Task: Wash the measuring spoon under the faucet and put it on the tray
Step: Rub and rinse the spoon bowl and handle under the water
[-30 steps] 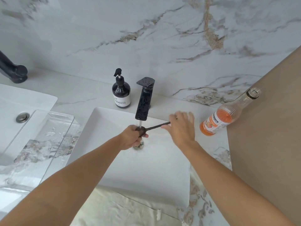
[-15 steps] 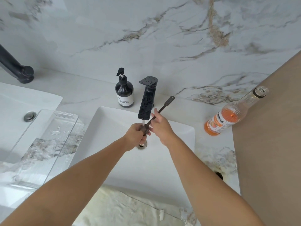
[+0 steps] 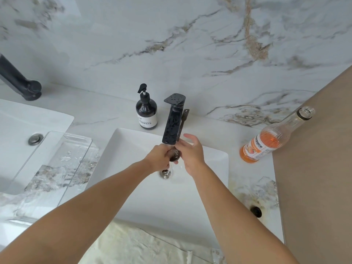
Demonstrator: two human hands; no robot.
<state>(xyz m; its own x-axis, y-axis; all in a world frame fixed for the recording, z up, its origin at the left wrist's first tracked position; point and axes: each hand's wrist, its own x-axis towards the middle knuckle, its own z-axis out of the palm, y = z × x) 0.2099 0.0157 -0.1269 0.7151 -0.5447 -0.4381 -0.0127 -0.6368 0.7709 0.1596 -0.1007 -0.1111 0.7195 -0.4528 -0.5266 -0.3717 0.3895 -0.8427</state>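
Observation:
The dark measuring spoon (image 3: 174, 154) is under the black faucet (image 3: 172, 122), with water running onto its bowl. Its handle (image 3: 185, 116) points up and away, partly hidden behind the faucet. My left hand (image 3: 159, 157) grips the bowl from the left. My right hand (image 3: 191, 152) holds the spoon at the neck from the right, thumb on the bowl and outer fingers spread. Both hands are over the white sink (image 3: 133, 141), above the drain (image 3: 166, 173). The clear glass tray (image 3: 76, 137) lies to the left, bridging the two basins.
A dark soap pump bottle (image 3: 146, 111) stands left of the faucet. An orange drink bottle (image 3: 270, 140) leans at the right by a tan panel (image 3: 320, 168). A second sink (image 3: 22, 122) and black faucet (image 3: 19, 80) are at the left. A cloth (image 3: 142, 246) lies at the front.
The spoon's handle has swung from pointing right to pointing up behind the faucet. My right hand slid down the handle to the bowl. My left hand stayed on the bowl under the water.

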